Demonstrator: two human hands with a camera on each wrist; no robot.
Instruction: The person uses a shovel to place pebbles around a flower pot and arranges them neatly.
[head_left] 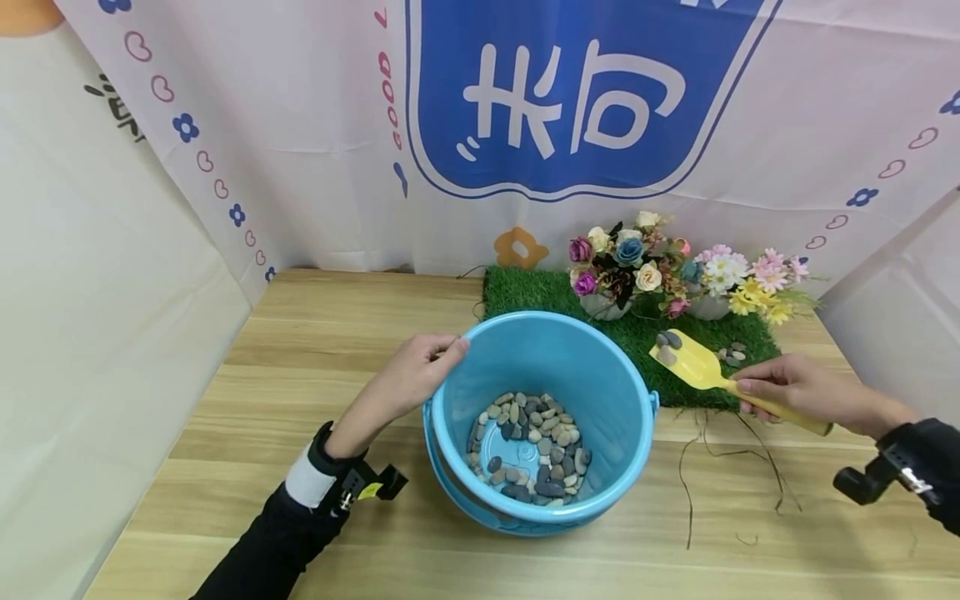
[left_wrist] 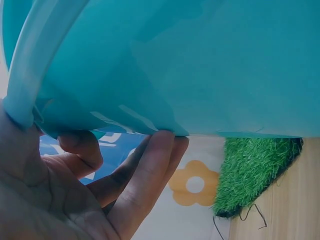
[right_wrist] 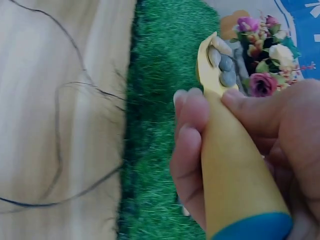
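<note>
A yellow scoop is to the right of the blue bucket, over the artificial grass mat, its blade pointing left. A few grey and pale pebbles lie gathered near the blade's front edge. The right hand has its grip closed on the scoop's handle, thumb along one side and fingers curled against the other.

Because that load sits loose by an open lip, a dip of the blade or a roll of the wrist could spill it — most likely onto the mat or the surface. Bumping the blade against the bucket's rim might jolt it off too.

The left hand has its grip on the rim's far left part, fingertips against the outer wall; the thumb's exact hold is unclear. A hard pull there could tilt the bucket and shift the stones inside, which lie spread over its floor.

Several loose pebbles rest on the mat's right part, just beside the scoop. Farther back stand a rose arrangement and a daisy arrangement — a wide backward sweep could brush either one.
</note>
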